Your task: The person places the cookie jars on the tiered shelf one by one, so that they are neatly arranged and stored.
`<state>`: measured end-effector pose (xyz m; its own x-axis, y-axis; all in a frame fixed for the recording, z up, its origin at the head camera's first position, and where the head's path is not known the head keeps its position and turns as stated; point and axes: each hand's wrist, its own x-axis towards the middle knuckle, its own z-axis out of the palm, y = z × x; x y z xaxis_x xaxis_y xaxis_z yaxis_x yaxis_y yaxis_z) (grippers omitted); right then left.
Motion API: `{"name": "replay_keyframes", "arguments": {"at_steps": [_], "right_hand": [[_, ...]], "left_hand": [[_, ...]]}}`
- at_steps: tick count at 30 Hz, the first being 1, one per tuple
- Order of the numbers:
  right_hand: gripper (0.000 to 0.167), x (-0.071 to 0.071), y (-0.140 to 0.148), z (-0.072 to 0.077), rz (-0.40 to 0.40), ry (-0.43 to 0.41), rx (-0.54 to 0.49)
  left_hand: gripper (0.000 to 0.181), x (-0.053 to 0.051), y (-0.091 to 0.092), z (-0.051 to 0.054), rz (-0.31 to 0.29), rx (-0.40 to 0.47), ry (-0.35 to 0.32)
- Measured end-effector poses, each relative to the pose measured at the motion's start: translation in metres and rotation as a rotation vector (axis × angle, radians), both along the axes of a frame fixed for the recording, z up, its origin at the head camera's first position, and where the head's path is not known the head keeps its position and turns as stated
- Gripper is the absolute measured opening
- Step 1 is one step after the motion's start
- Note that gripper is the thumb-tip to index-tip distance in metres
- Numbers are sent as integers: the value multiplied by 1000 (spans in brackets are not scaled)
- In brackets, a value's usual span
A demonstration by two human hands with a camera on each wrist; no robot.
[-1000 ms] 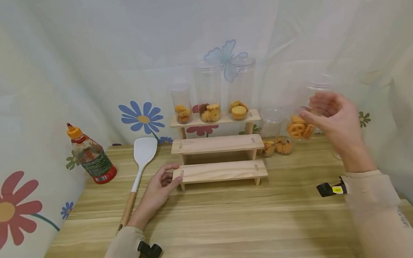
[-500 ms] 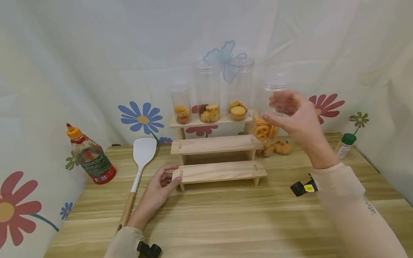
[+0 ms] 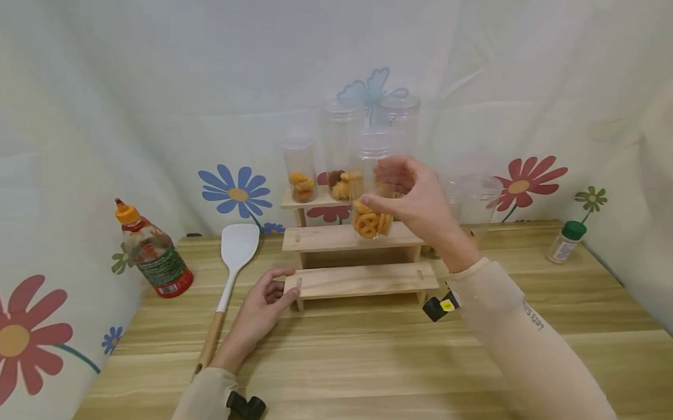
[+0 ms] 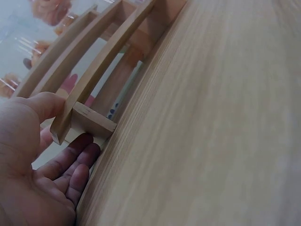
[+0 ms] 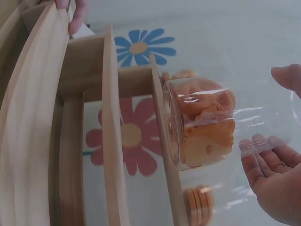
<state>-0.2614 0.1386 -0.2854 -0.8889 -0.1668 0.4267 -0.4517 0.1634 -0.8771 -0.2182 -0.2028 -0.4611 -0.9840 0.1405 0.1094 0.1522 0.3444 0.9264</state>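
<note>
My right hand [image 3: 425,201] grips a clear jar [image 3: 373,222] of pretzel-shaped snacks, held upright in front of the upper tiers of a wooden three-step rack [image 3: 367,280]. In the right wrist view the jar's base [image 5: 174,127] is close to the rack's boards; contact cannot be told. My left hand [image 3: 263,304] holds the left end of the lowest step, thumb over the board [image 4: 87,80] and fingers below it. On the top step stand a short jar [image 3: 301,183], a tall jar [image 3: 338,126] and another tall jar [image 3: 401,112], partly hidden by my right hand.
More clear jars [image 3: 477,196] stand right of the rack, partly behind my right arm. A green-capped shaker [image 3: 567,242] is at the far right. Left of the rack lie a white spatula [image 3: 239,245] and, further out, a standing sauce bottle [image 3: 156,256]. A flowered curtain hangs behind.
My right hand has carried the pretzel jar leftward, from right of the rack to in front of its upper steps. My left hand has stayed on the lowest step.
</note>
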Motion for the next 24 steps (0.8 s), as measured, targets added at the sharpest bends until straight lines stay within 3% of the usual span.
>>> {"name": "replay_keyframes", "arguments": {"at_steps": [18,24], "right_hand": [[69,-22,-90,-25,36,12,-72],[74,-27,-111,-34,-3,13,-49]], "left_hand": [[46,-2,0,-3,2,4,0],[46,-2,-1,-2,6,6,1]]}}
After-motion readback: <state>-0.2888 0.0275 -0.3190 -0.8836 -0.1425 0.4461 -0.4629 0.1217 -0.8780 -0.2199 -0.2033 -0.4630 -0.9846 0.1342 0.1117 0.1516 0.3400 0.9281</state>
